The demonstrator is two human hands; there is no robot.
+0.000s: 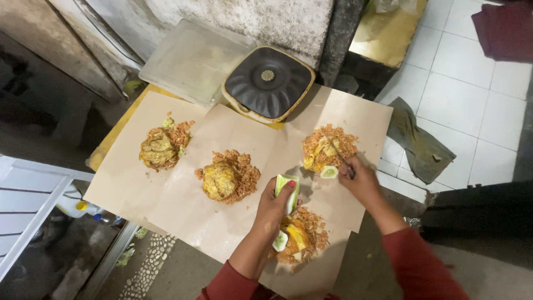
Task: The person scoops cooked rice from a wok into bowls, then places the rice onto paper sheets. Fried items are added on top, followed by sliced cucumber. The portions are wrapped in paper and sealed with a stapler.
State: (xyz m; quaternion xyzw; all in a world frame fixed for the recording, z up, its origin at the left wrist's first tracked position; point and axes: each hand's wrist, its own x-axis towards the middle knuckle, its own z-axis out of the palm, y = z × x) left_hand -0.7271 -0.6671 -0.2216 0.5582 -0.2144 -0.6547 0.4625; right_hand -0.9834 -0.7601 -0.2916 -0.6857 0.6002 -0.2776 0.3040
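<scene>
The left hand (273, 206) had its fingers clamped around a piece of cucumber (287, 191), pale cut face up, just above the nearest rice portion (300, 236). The right hand (360, 179) was closed on the handle of a knife (340, 155), whose blade reached up and away from the fingertips onto the far right rice portion (327, 149). A cut cucumber slice (328, 172) lay just left of the right fingers, touching that rice.

My judgement of the risks: the blade worked close to loose rice on thin brown paper (244, 139), so a hard press could tear the sheet or scatter grains. The cucumber was held in the air with no board under it, and a slip while cutting there could bring the edge toward the left fingers. The near portion sat almost under the left wrist, so a dropped forearm might smear it.

Well beyond both hands stood a shallow pot with a dark ribbed lid (268, 82) shut on it; what it held could not be seen. Left of it lay a clear plastic tub (191, 58), which seemed empty, though the view was dim. Two more rice heaps, the middle portion (226, 178) and the far left portion (162, 147), each topped with egg, lay left of the left fingers.
</scene>
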